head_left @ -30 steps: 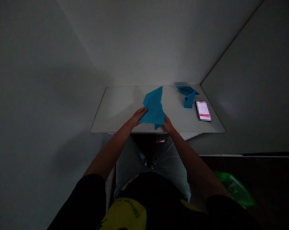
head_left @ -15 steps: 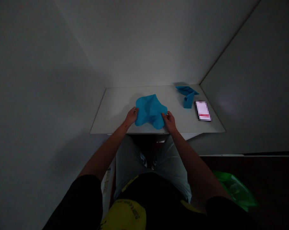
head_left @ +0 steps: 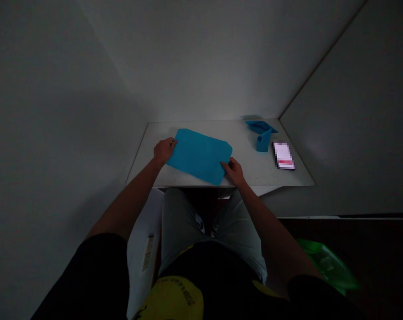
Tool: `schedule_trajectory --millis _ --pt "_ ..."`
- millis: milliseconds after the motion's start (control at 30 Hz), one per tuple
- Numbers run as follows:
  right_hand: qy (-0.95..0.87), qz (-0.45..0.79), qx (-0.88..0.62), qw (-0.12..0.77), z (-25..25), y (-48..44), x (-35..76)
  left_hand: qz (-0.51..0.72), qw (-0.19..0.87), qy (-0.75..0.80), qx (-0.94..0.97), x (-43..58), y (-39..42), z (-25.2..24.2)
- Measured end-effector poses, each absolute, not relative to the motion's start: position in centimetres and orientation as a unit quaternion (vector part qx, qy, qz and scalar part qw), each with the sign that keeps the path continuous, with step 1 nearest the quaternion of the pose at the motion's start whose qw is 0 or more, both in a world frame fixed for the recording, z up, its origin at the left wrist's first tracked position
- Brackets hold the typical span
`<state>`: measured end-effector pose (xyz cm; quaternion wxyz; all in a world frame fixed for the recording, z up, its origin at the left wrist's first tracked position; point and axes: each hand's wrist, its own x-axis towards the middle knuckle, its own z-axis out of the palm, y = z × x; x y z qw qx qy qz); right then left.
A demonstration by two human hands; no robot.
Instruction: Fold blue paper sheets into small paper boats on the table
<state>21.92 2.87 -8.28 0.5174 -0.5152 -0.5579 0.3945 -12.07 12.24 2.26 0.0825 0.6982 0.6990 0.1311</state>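
Note:
A flat blue sheet [head_left: 199,154], seemingly paper, is stretched out between my hands over the white table. My left hand [head_left: 164,150] pinches its left end. At the right end, my right hand [head_left: 234,170] grips the edge, thumb on top and fingers behind. The sheet lies tilted, its left side farther from me than its right. Some of its corners look cut off or folded in; I cannot tell which.
Two folded blue shapes stand at the back right: a boat-like one [head_left: 259,127] and a smaller upright one [head_left: 263,141]. Beside them lies a phone [head_left: 283,156]. Walls enclose the white table [head_left: 251,175]. A green plastic bag [head_left: 330,264] rests on the floor at right.
The blue sheet was bunched and rumpled between my hands; now it is spread flat. My left hand has moved left and away from me, while the right has barely moved.

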Motion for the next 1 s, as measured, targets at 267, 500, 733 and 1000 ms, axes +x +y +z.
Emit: schedule_trajectory --millis 267,500,733,1000 --pt "-0.759 0.224 -0.535 0.296 -7.5 2.6 20.7 0.121 -0.041 0.671 0.730 -7.9 8.7 1.8" --pt "-0.744 0.203 -0.529 0.354 -7.6 2.5 21.2 0.104 0.042 0.667 0.737 -2.2 3.9 -5.8" --pt "-0.750 0.160 -0.522 0.373 -6.5 1.9 19.0 0.082 0.074 0.419 0.901 -6.5 4.4 -6.7" --pt "-0.814 0.221 -0.482 0.237 -8.4 6.8 12.1 0.132 0.150 0.388 0.900 -7.8 6.2 -7.9"
